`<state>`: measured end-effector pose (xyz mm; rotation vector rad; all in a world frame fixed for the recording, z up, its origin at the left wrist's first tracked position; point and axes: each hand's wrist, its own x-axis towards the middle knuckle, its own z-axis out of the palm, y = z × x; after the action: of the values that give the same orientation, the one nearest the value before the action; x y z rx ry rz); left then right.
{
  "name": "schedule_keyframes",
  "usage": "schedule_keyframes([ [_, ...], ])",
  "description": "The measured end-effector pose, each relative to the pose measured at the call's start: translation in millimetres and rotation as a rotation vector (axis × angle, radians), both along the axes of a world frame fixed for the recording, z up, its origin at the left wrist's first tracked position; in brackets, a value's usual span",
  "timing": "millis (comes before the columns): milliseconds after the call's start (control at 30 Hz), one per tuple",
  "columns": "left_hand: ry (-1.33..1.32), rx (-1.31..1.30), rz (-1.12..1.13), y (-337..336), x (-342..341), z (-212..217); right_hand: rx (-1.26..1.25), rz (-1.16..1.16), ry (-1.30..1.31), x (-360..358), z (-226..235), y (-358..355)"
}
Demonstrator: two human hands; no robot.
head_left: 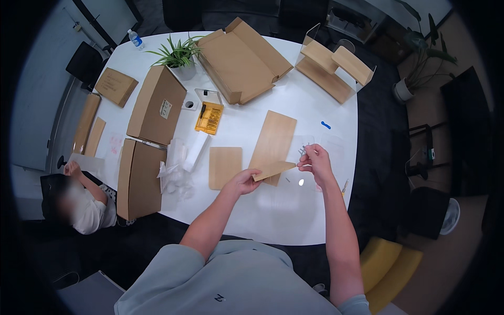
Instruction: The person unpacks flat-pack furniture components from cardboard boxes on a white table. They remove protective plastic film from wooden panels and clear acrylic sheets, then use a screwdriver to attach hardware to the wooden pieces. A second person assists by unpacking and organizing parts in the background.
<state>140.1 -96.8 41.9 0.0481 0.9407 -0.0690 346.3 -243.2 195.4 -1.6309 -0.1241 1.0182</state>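
My left hand [242,181] fingers pinch a thin, pale wooden panel [274,169], tilted flat, while at three o'clock my right hand [314,160] fingers grip small metal hardware [303,150].

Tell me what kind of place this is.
Probably an office or meeting room: a large white table strewn with cardboard boxes and wood panels, dark chairs around it, and a potted plant.

White table [315,105], probably dark floor [383,173]
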Motion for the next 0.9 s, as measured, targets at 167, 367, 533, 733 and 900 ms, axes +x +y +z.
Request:
schedule_keyframes([
  [167,0.004,0.018,-0.102,11,4,3,-0.049,0.006,-0.063,-3,-26,38],
  [367,0.028,0.212,-0.045,11,6,24,-0.055,0.009,-0.034,-5,-51,64],
  [533,-0.106,0.137,0.001,-3,-4,69,-0.122,0.038,-0.008,-2,-50,74],
  [733,-0.121,0.324,-0.152,-3,-7,59,-0.126,0.057,0.000,0,-40,79],
  [900,-0.152,0.327,-0.222,10,-5,62,-0.108,0.048,0.038,-6,-45,83],
])
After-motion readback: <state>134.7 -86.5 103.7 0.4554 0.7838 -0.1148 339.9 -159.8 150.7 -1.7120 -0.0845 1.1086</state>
